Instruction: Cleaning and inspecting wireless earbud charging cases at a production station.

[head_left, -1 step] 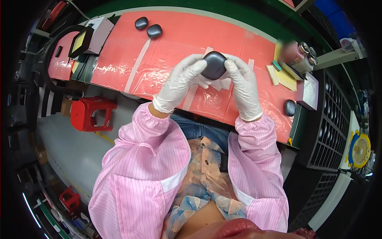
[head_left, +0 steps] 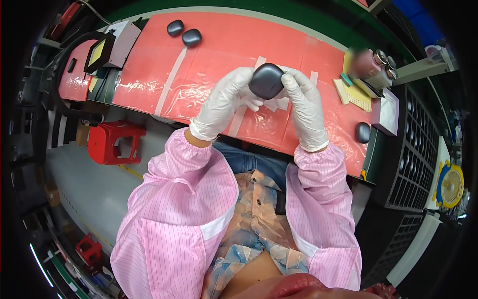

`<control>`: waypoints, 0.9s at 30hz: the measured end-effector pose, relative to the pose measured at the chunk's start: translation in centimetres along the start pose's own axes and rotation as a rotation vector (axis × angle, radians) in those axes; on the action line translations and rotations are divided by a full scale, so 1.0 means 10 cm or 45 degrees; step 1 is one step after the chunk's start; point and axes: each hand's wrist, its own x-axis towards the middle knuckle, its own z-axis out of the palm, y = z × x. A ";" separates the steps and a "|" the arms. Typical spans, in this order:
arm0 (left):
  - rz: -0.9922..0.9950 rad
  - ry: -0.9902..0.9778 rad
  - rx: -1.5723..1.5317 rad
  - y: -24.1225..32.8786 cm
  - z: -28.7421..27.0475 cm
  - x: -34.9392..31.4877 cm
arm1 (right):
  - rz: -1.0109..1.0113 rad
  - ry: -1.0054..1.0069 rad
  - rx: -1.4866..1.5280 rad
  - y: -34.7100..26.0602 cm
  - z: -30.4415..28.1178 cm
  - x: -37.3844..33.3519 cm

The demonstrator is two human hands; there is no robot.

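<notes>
A dark grey, rounded-square earbud case [head_left: 266,81] is held up above the pink mat [head_left: 214,65]. My right hand [head_left: 307,109], in a white glove, grips its right edge with the thumb at the front. On the case's left side is my gloved left hand [head_left: 221,102], its fingers curled behind and beside the case and partly hidden by it. Small white paper-like pieces [head_left: 277,103] show below the case, between my hands. Two similar dark cases [head_left: 175,28] [head_left: 191,38] lie at the mat's far left, and another case [head_left: 363,132] rests near the right edge.
Pale pads [head_left: 341,91], jars [head_left: 379,57] and a white-lined tray [head_left: 386,113] stand at the right, beside a black rack [head_left: 413,149]. A box-shaped device [head_left: 121,45] and a black hose [head_left: 57,79] occupy the left. A red stool [head_left: 115,142] stands on the floor.
The case has shifted slightly left, and my left thumb no longer shows across its front left edge. My right hand stays on the right edge.
</notes>
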 end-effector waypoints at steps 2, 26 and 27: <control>-0.031 0.029 0.065 -0.07 0.03 -0.06 | 0.049 0.069 0.012 0.01 0.03 -0.08; -0.163 0.169 0.156 -0.17 -0.01 -0.44 | -0.655 0.237 -0.686 0.11 0.25 -0.32; -0.172 0.187 0.201 -0.18 -0.01 -0.43 | -0.426 0.268 -0.441 0.07 0.24 -0.35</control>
